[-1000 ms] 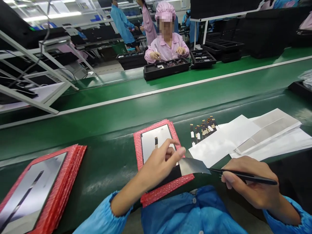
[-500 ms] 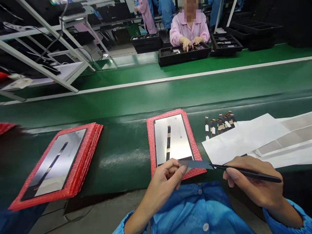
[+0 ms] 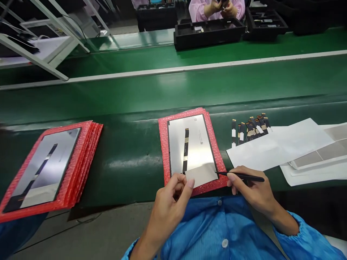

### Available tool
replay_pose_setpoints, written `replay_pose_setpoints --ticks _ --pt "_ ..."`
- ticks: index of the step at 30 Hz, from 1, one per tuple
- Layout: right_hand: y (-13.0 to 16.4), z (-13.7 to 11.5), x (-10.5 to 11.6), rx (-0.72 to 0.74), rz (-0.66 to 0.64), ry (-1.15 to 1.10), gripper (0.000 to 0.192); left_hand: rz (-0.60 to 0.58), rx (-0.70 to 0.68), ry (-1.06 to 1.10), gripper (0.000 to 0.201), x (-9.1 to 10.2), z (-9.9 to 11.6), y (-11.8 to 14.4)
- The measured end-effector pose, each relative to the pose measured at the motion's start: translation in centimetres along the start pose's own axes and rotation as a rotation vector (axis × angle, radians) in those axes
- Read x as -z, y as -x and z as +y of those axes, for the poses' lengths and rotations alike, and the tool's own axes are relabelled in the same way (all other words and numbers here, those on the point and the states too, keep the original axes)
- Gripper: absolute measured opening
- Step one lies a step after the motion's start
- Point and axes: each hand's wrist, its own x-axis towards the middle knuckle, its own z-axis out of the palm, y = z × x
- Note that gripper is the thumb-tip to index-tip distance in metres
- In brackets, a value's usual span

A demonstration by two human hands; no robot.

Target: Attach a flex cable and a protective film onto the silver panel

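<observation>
My left hand (image 3: pixel 173 202) pinches the left corner of a thin pale grey rectangular sheet (image 3: pixel 202 174). The sheet covers the lower end of a silvery display panel (image 3: pixel 199 144); whether it touches the panel I cannot tell. A dark flex cable (image 3: pixel 186 148) runs up the panel's middle. Beneath the panel is a red bubble-wrap pouch (image 3: pixel 162 144). In my right hand (image 3: pixel 255 189) are black tweezers (image 3: pixel 245 176), closed between thumb and fingers. Their tips meet the sheet's right edge.
To the left, a second display panel (image 3: pixel 55 159) lies on stacked red bubble-wrap pouches (image 3: pixel 90 155). Several loose flex cables (image 3: pixel 253 128) and white sheets (image 3: pixel 279 144) are at the right. Across the green bench (image 3: pixel 121 90), a person's hands (image 3: pixel 223 8) work above a black tray (image 3: pixel 208 34).
The thin sheet has come down and turned its flat face over the panel's lower end. My right hand moved left with the tweezers. The view has tilted downward.
</observation>
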Motion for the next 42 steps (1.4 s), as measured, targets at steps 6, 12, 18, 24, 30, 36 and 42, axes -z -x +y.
replay_pose_setpoints --ticks 6,12,18,24,30,36,42 --pt "0.35 0.52 -0.26 -0.036 -0.001 -0.022 0.014 0.013 0.036 -0.046 0.032 -0.23 -0.35 0.09" --pt "0.61 0.94 -0.31 -0.055 -0.004 -0.035 0.013 0.026 0.046 -0.097 0.03 -0.32 -0.39 0.15" --pt "0.64 0.83 -0.23 -0.076 -0.028 -0.019 0.013 0.039 0.088 -0.112 0.027 -0.47 -0.23 0.42" --pt "0.47 0.59 -0.25 -0.08 -0.029 -0.014 0.013 0.035 0.195 -0.147 0.035 -0.37 -0.04 0.6" --pt "0.31 0.39 -0.32 -0.085 -0.024 -0.009 0.013 0.047 0.217 -0.158 0.033 -0.47 0.24 0.58" --pt "0.24 0.32 -0.3 -0.075 -0.035 0.011 0.014 0.061 0.139 -0.151 0.027 -0.53 0.34 0.44" --pt "0.26 0.36 -0.29 -0.079 -0.041 0.023 0.014 0.076 0.062 -0.161 0.026 -0.57 0.47 0.39"
